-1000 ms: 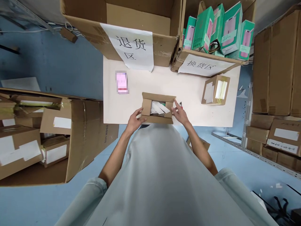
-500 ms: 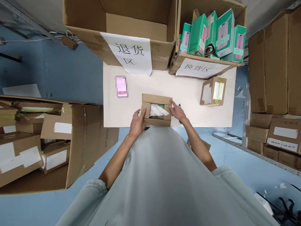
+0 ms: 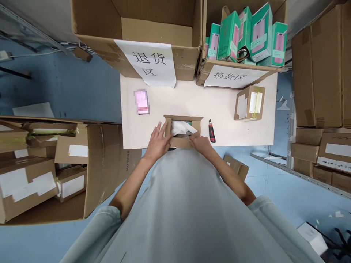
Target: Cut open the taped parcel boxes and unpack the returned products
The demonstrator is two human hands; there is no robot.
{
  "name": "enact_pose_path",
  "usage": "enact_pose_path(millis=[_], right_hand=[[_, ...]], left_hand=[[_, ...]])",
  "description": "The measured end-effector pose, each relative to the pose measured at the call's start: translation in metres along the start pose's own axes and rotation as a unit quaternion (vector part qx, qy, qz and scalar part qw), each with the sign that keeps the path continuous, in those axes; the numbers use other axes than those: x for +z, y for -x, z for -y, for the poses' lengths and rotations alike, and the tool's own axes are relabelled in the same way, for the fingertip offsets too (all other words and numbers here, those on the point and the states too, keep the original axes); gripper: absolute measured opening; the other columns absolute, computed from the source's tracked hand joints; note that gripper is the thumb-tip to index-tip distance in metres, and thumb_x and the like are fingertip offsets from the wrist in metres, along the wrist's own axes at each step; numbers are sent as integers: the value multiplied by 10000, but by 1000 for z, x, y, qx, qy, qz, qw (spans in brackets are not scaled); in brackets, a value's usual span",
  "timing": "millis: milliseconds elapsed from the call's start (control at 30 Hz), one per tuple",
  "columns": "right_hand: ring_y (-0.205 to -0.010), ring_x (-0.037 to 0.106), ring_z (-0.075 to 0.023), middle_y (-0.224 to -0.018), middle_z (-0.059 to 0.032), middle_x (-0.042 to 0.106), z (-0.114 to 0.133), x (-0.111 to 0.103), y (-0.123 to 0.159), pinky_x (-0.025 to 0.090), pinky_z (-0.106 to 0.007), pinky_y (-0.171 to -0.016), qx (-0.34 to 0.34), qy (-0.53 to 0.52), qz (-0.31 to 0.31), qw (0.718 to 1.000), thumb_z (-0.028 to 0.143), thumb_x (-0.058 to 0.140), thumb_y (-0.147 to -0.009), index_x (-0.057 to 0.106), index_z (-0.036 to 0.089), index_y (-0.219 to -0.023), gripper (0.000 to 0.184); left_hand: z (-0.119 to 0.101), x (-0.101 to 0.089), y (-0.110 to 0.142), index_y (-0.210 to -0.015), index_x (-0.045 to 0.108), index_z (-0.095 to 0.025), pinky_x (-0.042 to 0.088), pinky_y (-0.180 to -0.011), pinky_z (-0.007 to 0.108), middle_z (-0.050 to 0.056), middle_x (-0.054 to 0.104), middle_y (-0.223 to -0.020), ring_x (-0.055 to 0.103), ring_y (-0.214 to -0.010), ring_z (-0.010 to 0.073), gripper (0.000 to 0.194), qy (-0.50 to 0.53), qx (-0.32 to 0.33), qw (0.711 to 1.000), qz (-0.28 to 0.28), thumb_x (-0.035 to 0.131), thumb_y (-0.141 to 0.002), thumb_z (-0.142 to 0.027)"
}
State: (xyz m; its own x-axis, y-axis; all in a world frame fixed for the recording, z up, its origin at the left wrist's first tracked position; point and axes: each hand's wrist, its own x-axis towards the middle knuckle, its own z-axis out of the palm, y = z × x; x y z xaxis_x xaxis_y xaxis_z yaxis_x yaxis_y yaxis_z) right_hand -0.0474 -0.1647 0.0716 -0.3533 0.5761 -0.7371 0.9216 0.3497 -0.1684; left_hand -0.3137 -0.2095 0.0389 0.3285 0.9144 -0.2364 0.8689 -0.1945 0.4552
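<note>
A small cardboard box (image 3: 181, 143) stands at the table's near edge with its top flaps folded outward. Inside lie white paper (image 3: 181, 128) and a bit of something green (image 3: 189, 123), mostly covered. My left hand (image 3: 158, 143) rests against the box's left side, fingers stretched out and thumb at the near left corner. Bent over the near flap at the right, my right hand (image 3: 202, 144) has its fingertips closed on the cardboard. Just right of that hand lies a red and black utility knife (image 3: 211, 132).
Two large cartons with paper signs stand behind, the left carton (image 3: 186, 62) and the right carton (image 3: 201, 75) with green boxes (image 3: 229, 36). A taped parcel (image 3: 250, 104) sits right on the white table (image 3: 219, 98); a blurred pink item (image 3: 142, 101) lies left. A carton of parcels (image 3: 105, 160) stands left.
My right hand has moved from the box's right side to its near flap, uncovering the knife. My left hand stays at the left side, its fingers spread more. The near flap now tilts outward.
</note>
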Motion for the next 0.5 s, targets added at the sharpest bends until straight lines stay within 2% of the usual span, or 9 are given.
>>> enact_pose_path(millis=[133,200,267,367,500], right_hand=[[-1106,810,-323,-1306,-183,792,-22,10,23,590,-390,-887,29,-19,-53,998,429,325,-1252,610,226,-1626,513],[-1131,782,-327,-1358,-199,742,-40,21,35,605,-386,-875,61,-31,-96,993,493,419,-1233,616,230,-1633,518],[-1225,731,-355,-1423,-222,686,-57,37,39,631,-404,-899,79,-44,-149,985,529,553,-1190,647,225,-1610,527],[-1388,652,-400,-1549,-242,627,-72,65,29,659,-491,-1032,52,-78,-211,973,462,717,-1115,701,206,-1545,501],[-1516,615,-388,-1704,-221,583,-74,96,2,626,-574,-1200,-4,-141,-253,957,302,720,-1087,668,194,-1580,507]], left_hand=[[15,-8,13,-1448,689,-194,289,-1407,752,192,246,-1931,117,-1819,468,407,3,-31,998,-60,664,-1051,-280],[22,-5,14,-1511,646,-181,282,-1400,764,222,334,-1891,176,-1800,492,472,4,-47,997,-68,676,-1073,-356],[28,2,14,-1574,604,-168,333,-1372,765,248,454,-1815,305,-1747,513,565,15,-57,997,-58,702,-1068,-402],[36,20,10,-1625,565,-165,449,-1314,719,260,554,-1715,492,-1618,500,671,49,-52,997,-38,764,-1026,-391],[41,46,3,-1674,520,-186,472,-1338,663,240,552,-1682,532,-1582,456,765,108,-47,991,-62,804,-969,-282]])
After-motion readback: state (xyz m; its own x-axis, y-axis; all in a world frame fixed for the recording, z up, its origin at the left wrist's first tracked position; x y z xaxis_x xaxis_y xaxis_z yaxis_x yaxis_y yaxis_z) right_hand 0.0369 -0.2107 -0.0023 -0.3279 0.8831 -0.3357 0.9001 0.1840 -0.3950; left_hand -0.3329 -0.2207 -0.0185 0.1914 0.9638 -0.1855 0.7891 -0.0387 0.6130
